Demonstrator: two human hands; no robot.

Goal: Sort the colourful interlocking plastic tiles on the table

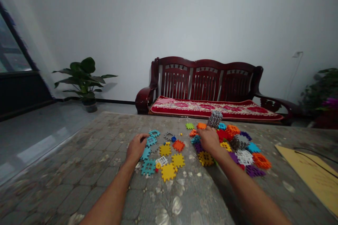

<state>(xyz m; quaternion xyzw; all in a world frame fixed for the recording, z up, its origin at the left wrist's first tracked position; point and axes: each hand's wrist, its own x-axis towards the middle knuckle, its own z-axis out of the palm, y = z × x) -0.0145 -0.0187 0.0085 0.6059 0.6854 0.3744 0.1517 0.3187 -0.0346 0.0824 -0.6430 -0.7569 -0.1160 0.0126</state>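
Note:
My left hand (136, 149) rests on the table beside a column of turquoise interlocking tiles (151, 141), its fingers apart and the fingertips near the upper ones. Right of that column lie yellow tiles (168, 172), an orange-red tile (179, 145), a white lattice tile (162, 161) and a small blue piece (173, 139). My right hand (209, 140) reaches down into the left side of a mixed pile of tiles. Its fingertips are next to an orange tile (193, 132); the hand hides most of its own fingers, so a grip does not show.
Within the pile are a grey stack of tiles (214, 119), a white piece (244, 157) and an orange stack (261, 161). A yellow sheet (308, 172) with dark cords lies at right on the patterned tablecloth (87, 154). A wooden bench (206, 65) stands behind.

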